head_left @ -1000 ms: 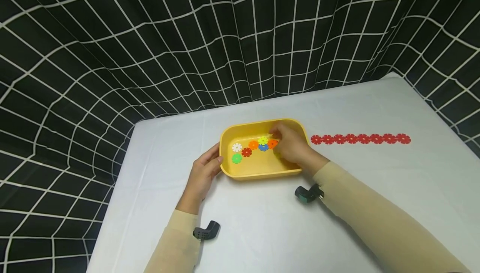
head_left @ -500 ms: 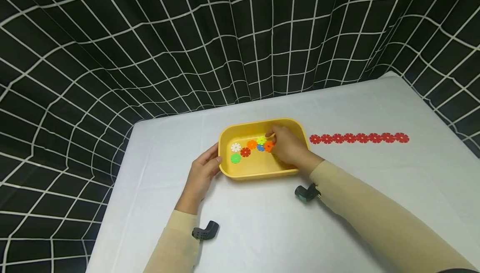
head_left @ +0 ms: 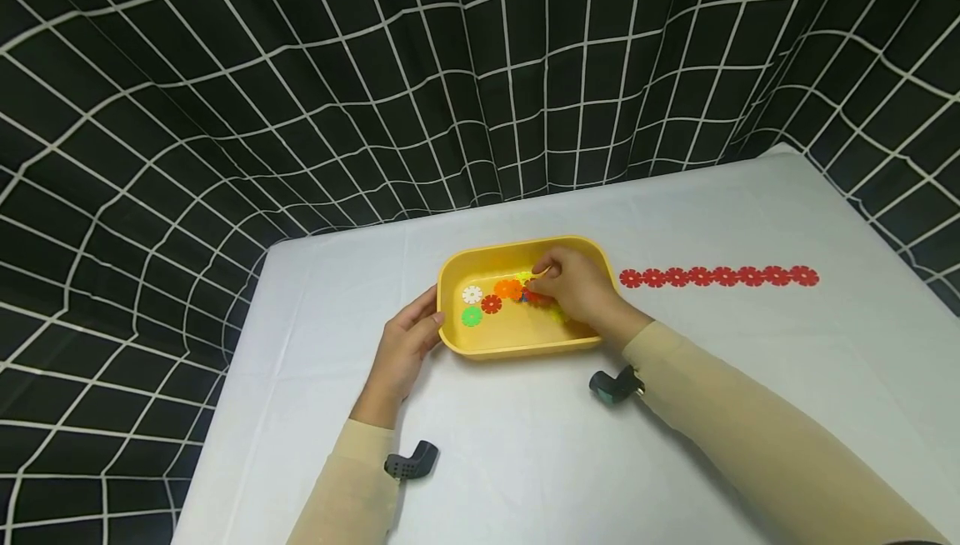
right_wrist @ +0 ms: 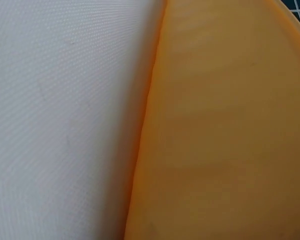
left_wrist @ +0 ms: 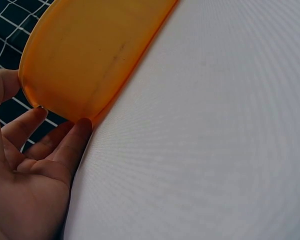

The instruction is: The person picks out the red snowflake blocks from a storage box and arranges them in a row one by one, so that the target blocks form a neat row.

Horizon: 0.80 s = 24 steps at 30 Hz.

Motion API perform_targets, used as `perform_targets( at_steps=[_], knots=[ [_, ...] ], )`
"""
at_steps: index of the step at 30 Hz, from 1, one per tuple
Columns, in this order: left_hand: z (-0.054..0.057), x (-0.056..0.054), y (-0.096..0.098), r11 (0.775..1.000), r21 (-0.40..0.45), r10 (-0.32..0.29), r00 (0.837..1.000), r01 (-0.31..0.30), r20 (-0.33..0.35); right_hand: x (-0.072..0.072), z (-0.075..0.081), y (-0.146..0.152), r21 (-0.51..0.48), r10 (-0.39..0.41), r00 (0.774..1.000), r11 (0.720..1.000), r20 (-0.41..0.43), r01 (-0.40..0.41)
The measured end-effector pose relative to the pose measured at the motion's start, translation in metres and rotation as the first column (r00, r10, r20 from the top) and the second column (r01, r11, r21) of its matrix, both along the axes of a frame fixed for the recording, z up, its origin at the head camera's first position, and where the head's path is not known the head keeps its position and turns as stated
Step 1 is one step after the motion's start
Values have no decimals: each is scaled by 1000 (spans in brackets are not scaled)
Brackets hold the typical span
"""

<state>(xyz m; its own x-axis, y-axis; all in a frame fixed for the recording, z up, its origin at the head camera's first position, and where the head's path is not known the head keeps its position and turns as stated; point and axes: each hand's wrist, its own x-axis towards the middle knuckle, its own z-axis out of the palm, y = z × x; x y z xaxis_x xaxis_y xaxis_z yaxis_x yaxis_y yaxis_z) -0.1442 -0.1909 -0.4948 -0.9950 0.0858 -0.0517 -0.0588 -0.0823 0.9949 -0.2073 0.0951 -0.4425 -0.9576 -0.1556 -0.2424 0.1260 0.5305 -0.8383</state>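
Observation:
A yellow plastic tray (head_left: pixel 517 353) holds several notched snowflake discs. My left hand (head_left: pixel 408 345) holds the tray's left end, its thumb at the rim and fingers against the outer wall (left_wrist: pixel 75 55). Inside the tray, my right hand (head_left: pixel 581 287) has thumb and index finger pinched at a red snowflake disc (head_left: pixel 536 296), partly hidden by the fingers. Orange discs (head_left: pixel 510 288) overlap just left of the fingertips. Further left lie another red disc (head_left: pixel 491 304), a white disc (head_left: pixel 472 294) and a green disc (head_left: pixel 471 316). The right wrist view shows only the tray's outer wall (right_wrist: pixel 220 120) and cloth.
Right of the tray, a straight chain of joined red discs (head_left: pixel 723 276) lies on the white-covered table (head_left: pixel 525 445). A black curtain with a white grid (head_left: pixel 420 78) hangs behind the table and along its sides.
My right hand's fingers have moved slightly left and closed at a red disc. An orange disc has shifted left beside the other orange one. My left hand stays at the tray.

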Motion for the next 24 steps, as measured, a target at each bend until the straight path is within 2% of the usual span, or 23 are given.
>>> perform_targets(
  at_steps=[8,14,24],
  knots=[
    [0,0,0,1000,1,4,1000,-4,5,-1,-1,1,-165,-32,999,986,21,35],
    [-1,0,1,1000,6,8,1000,-8,9,2,2,3,-259,8,999,966,33,1],
    [-1,0,0,1000,9,1,1000,-1,9,6,10,7,-358,49,999,933,-6,-48]
  ],
)
